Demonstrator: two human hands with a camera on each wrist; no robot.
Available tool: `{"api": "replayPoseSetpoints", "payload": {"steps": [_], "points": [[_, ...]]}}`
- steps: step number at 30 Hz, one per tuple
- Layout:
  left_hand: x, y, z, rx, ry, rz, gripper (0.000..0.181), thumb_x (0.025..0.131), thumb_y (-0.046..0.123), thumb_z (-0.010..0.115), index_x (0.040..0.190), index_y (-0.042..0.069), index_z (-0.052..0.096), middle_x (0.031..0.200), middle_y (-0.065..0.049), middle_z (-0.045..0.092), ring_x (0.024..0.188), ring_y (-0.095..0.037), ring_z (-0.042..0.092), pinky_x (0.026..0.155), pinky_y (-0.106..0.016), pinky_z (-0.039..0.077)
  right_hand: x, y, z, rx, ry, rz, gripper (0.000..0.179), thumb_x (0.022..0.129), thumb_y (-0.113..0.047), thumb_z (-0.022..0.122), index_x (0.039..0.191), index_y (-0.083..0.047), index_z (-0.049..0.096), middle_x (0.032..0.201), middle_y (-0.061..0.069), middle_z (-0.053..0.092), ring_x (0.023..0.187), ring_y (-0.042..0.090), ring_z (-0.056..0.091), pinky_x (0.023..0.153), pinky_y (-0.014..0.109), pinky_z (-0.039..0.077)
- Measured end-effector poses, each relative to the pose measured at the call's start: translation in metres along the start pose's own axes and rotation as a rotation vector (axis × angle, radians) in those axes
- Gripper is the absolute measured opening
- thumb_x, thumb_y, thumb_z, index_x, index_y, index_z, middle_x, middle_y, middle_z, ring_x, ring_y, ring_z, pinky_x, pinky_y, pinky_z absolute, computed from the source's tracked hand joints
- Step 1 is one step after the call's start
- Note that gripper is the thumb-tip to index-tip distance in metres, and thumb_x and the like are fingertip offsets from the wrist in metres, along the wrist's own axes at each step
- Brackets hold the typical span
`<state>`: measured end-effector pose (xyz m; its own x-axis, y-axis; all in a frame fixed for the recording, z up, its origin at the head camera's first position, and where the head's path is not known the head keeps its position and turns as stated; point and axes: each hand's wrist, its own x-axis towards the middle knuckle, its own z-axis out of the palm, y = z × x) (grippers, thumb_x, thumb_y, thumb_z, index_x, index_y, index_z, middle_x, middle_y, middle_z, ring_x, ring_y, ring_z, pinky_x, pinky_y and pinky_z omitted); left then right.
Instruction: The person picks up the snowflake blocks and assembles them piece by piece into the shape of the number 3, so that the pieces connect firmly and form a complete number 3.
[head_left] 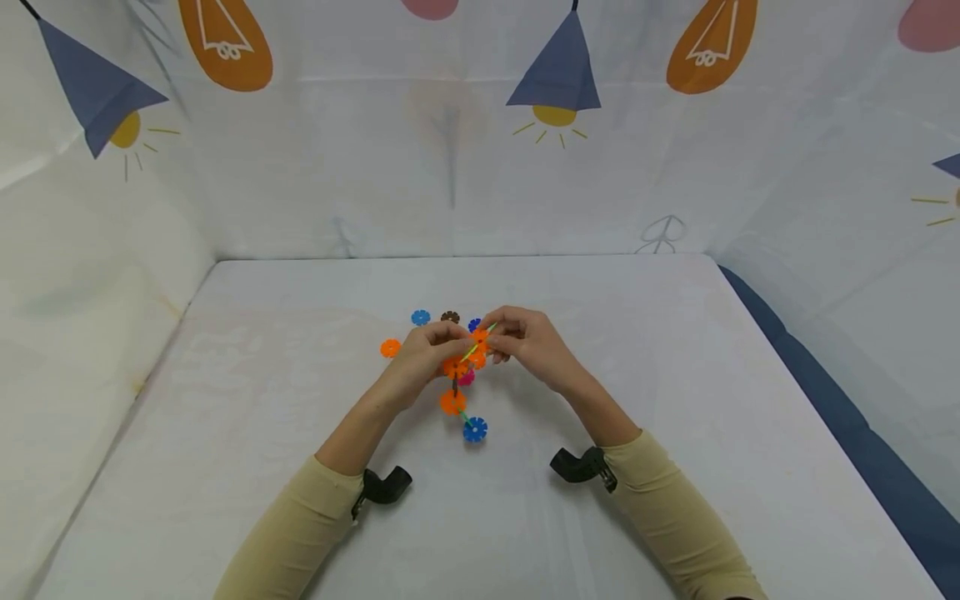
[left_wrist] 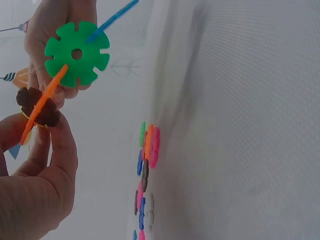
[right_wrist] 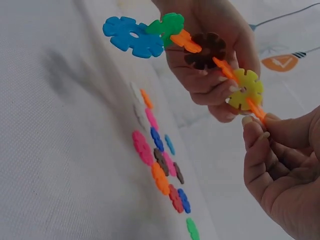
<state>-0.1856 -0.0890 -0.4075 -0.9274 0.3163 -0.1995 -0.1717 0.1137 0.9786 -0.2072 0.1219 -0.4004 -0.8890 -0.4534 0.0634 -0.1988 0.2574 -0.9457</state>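
Note:
A chain of notched plastic discs hangs between the hands, slotted edge to edge. Its lower end is a blue disc [right_wrist: 134, 36], joined to a green disc [left_wrist: 77, 54]; orange, brown and yellow ones follow. My left hand [head_left: 422, 357] grips the chain near the brown disc [right_wrist: 205, 51] and the yellow disc [right_wrist: 246, 90], its fingertips at the yellow one's edge. My right hand [head_left: 531, 343] pinches the orange disc [right_wrist: 257, 111] at the upper end, which sits against the yellow disc's rim. The fingers partly hide these joints.
Loose discs in several colours lie on the white table [head_left: 645, 350] beyond and around the hands, among them an orange disc [head_left: 390, 348] and a light blue disc [head_left: 421, 317]. A printed white cloth [head_left: 360, 167] walls the back and sides.

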Motion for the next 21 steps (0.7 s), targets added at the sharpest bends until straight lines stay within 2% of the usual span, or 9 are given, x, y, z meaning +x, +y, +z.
{"api": "replayPoseSetpoints", "payload": {"steps": [2, 5, 10, 15, 18, 21], "points": [[-0.001, 0.0, 0.0, 0.004, 0.002, 0.003, 0.024, 0.097, 0.03, 0.063, 0.107, 0.008, 0.064, 0.1, -0.003, 0.06, 0.088, -0.018, 0.056, 0.08, -0.03, 0.053, -0.001, -0.003, 0.001, -0.004, -0.005, -0.002, 0.018, 0.099, -0.007, 0.059, 0.115, -0.005, 0.067, 0.09, 0.022, 0.069, 0.076, 0.044, 0.063, 0.077, 0.05, 0.059], [-0.001, 0.0, 0.0, 0.003, 0.005, 0.012, 0.024, 0.097, 0.029, 0.063, 0.107, 0.008, 0.064, 0.099, -0.002, 0.061, 0.087, -0.018, 0.056, 0.078, -0.029, 0.053, -0.001, -0.004, 0.001, -0.01, -0.007, -0.001, 0.019, 0.099, -0.009, 0.059, 0.116, -0.006, 0.067, 0.09, 0.02, 0.07, 0.077, 0.043, 0.064, 0.076, 0.047, 0.06], [-0.001, -0.001, 0.0, -0.002, 0.007, 0.024, 0.023, 0.097, 0.029, 0.063, 0.106, 0.008, 0.065, 0.097, -0.002, 0.062, 0.085, -0.017, 0.056, 0.076, -0.028, 0.053, 0.001, 0.0, 0.001, -0.003, -0.013, 0.006, 0.018, 0.1, -0.011, 0.059, 0.115, -0.008, 0.068, 0.091, 0.019, 0.071, 0.084, 0.052, 0.063, 0.077, 0.049, 0.06], [0.0, -0.001, 0.0, 0.002, 0.01, 0.032, 0.025, 0.097, 0.028, 0.063, 0.107, 0.005, 0.065, 0.095, -0.003, 0.062, 0.082, -0.017, 0.057, 0.073, -0.026, 0.052, 0.001, 0.003, -0.002, -0.013, -0.007, -0.006, 0.018, 0.1, -0.014, 0.059, 0.113, -0.007, 0.069, 0.093, 0.022, 0.07, 0.081, 0.044, 0.065, 0.076, 0.045, 0.06], [0.0, -0.001, -0.001, 0.008, 0.017, 0.034, 0.026, 0.098, 0.026, 0.062, 0.109, 0.003, 0.065, 0.095, -0.003, 0.061, 0.081, -0.017, 0.057, 0.072, -0.025, 0.051, 0.003, 0.005, -0.004, -0.017, 0.008, -0.002, 0.019, 0.099, -0.015, 0.06, 0.113, -0.006, 0.069, 0.094, 0.02, 0.07, 0.081, 0.042, 0.066, 0.078, 0.048, 0.06], [0.0, 0.0, -0.001, 0.007, 0.028, 0.032, 0.024, 0.098, 0.025, 0.061, 0.108, 0.003, 0.065, 0.097, -0.005, 0.061, 0.082, -0.017, 0.058, 0.072, -0.025, 0.051, 0.004, 0.01, -0.008, -0.023, 0.024, 0.016, 0.02, 0.099, -0.013, 0.06, 0.113, -0.002, 0.068, 0.096, 0.024, 0.069, 0.085, 0.047, 0.064, 0.081, 0.053, 0.059]]}}
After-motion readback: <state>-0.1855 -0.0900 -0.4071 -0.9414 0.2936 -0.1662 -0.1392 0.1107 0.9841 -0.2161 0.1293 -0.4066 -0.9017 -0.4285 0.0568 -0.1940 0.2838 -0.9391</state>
